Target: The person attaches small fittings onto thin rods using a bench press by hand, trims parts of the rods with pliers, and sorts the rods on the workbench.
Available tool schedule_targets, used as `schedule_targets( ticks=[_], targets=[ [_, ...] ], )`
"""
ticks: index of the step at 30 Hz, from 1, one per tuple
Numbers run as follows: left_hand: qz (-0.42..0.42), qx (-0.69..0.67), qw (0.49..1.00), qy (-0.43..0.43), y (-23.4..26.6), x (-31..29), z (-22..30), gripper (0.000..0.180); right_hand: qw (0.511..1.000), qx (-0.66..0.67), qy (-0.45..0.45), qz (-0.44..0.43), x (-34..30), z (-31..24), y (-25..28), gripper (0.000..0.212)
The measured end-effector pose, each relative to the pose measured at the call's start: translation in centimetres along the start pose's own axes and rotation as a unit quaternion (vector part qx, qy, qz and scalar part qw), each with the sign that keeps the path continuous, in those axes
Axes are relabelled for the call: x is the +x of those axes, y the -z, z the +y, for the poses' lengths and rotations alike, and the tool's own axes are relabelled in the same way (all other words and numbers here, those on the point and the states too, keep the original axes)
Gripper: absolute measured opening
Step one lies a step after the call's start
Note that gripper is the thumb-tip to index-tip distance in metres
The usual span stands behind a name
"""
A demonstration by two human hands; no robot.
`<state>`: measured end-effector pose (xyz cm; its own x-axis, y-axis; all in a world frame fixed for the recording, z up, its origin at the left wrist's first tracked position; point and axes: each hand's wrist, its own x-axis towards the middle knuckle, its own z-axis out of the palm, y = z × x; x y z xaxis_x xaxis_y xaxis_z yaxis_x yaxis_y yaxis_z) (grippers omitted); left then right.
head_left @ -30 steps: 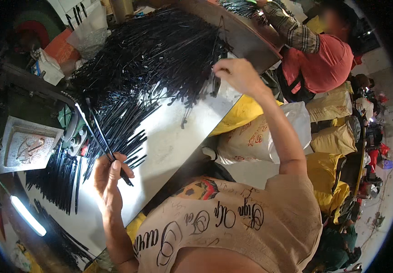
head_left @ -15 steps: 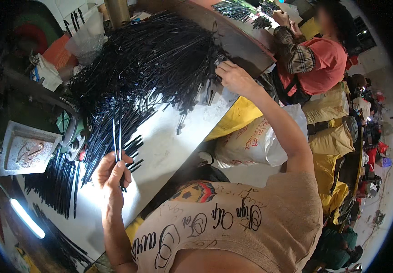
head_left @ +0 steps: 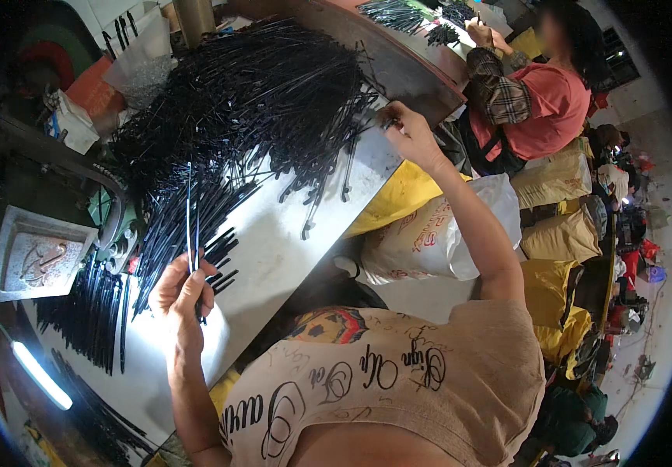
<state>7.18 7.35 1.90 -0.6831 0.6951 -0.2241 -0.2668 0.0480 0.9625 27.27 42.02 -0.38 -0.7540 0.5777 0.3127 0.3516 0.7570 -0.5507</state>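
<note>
My left hand (head_left: pixel 183 289) is closed around a couple of thin, glossy black rods (head_left: pixel 191 210), which stick up from its fingers over a bundle of similar rods. To the right, my right hand (head_left: pixel 414 140) is closed beside the edge of a big tangled heap of black rods (head_left: pixel 258 93). A small dark bit shows at its fingertips, too blurred to make out. Both the heap and the bundle lie on a white tabletop (head_left: pixel 274 222). Another row of black rods (head_left: pixel 95 319) lies left of my left hand.
A green machine with a square metal tray (head_left: pixel 44 253) stands at the left, above a lit lamp tube (head_left: pixel 42 375). White and yellow sacks (head_left: pixel 437 245) lie beside the table's right edge. A person in a red top (head_left: pixel 546 109) works at the far right.
My right hand has shifted slightly right, away from the heap's edge, and its fingers have turned. My left hand keeps hold of its rods, nearly in the same place.
</note>
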Motion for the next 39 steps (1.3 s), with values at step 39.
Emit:
schedule_targets(
  ticks=[39],
  targets=[
    [-0.043,-0.236,0.966,0.095,3.3,-1.2,-0.3,0.016,0.842,0.223,-0.144,-0.469,0.2,-18.3,-4.5,0.027]
  ],
)
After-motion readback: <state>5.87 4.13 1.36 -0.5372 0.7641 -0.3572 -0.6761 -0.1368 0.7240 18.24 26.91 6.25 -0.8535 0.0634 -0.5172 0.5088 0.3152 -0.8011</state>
